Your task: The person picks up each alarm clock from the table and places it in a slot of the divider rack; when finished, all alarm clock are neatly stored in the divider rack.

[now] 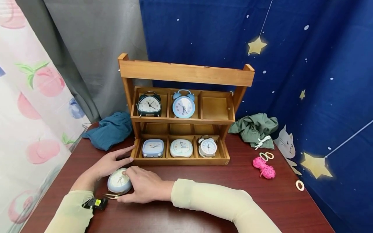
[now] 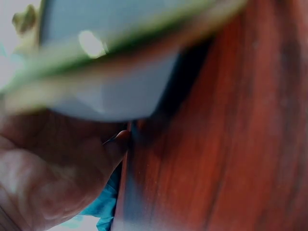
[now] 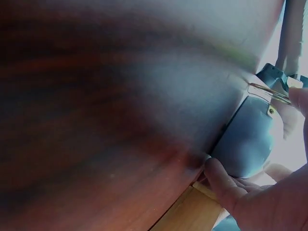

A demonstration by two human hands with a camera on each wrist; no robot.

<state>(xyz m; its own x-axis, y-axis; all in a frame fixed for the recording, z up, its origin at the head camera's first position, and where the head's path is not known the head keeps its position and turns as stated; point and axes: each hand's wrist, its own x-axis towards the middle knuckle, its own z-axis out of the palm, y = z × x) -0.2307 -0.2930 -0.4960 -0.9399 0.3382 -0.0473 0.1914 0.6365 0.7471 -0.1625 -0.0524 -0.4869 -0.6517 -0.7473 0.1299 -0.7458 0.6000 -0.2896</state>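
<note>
A round, pale blue alarm clock (image 1: 118, 181) with a light dial sits on the table at the near left. My right hand (image 1: 145, 185) grips its right side, one finger over the dial. The thumb lies at a gold-coloured metal bar (image 3: 269, 91) on the clock's near side. My left hand (image 1: 106, 164) is at the clock's far left, fingers extended toward the shelf's left corner; in the left wrist view its palm (image 2: 53, 168) lies beside the case. Whether that palm touches the clock is unclear.
A two-tier wooden shelf (image 1: 180, 161) holds several alarm clocks in its compartments. A teal cloth (image 1: 110, 131) lies left of it. On the right are a green cloth (image 1: 256, 127), pink yarn (image 1: 264, 167) and several rings.
</note>
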